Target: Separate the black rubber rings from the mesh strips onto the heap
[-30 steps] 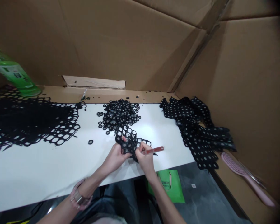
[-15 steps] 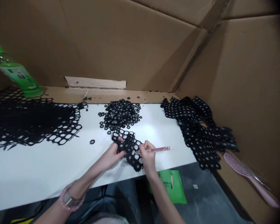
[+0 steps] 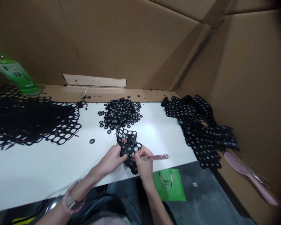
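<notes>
L: black open-mesh heap (image 3: 32, 120) on bench (image 3: 61, 170). Ctr., far: pile of small rings (image 3: 121, 114). Ctr., near: perforated black piece (image 3: 130, 147), crumpled, partly over bench, btwn both hands. L hand (image 3: 112, 158): fingers clamped on its left side. R hand (image 3: 144, 161): fingers together on red slim tool (image 3: 158, 157), tip hidden at piece's right edge. Piece prob. light, soft, floppy, w/ thin webs apt to tear; best held by the solid dotted part, close to the worked edge. R: dotted black sheets (image 3: 199, 140), folded.
</notes>
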Tool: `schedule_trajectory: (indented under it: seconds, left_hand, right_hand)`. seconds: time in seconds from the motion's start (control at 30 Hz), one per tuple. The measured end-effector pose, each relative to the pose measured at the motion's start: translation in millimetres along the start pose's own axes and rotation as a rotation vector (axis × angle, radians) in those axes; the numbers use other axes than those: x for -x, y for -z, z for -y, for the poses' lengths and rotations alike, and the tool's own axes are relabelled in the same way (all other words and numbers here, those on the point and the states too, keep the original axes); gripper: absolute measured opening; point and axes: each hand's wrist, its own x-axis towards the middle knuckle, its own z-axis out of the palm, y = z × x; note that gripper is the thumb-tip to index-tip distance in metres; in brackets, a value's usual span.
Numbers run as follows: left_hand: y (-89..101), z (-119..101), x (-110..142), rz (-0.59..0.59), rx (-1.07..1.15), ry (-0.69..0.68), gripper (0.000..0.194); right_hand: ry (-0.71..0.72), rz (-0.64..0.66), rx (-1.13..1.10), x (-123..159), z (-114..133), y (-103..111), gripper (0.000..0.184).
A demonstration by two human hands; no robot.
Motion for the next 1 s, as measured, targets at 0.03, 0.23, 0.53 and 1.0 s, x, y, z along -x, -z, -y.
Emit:
schedule_trajectory:
  seconds: [0.03, 0.23, 0.53, 1.0]
  left_hand:
    - [0.5, 1, 0, 0.003, 0.011, 0.001, 0.027]
    - [9.8, -2, -2, 0.057, 0.023, -0.047, 0.029]
    - [15.5, 11, -3, 0.083, 0.057, -0.031, 0.024]
    - [4.4, 24, 1, 0.025, 0.162, 0.037, 0.025]
  right_hand:
    - [0.007, -0.005, 0.01, 1, -1, -2, 0.028]
    - [0.085, -0.057, 0.142, 5, -1, -6, 0.03]
    - [0.093, -0.029, 0.227, 5, -3, -6, 0.027]
    - [0.195, -0.021, 0.379, 7, -1, -10, 0.03]
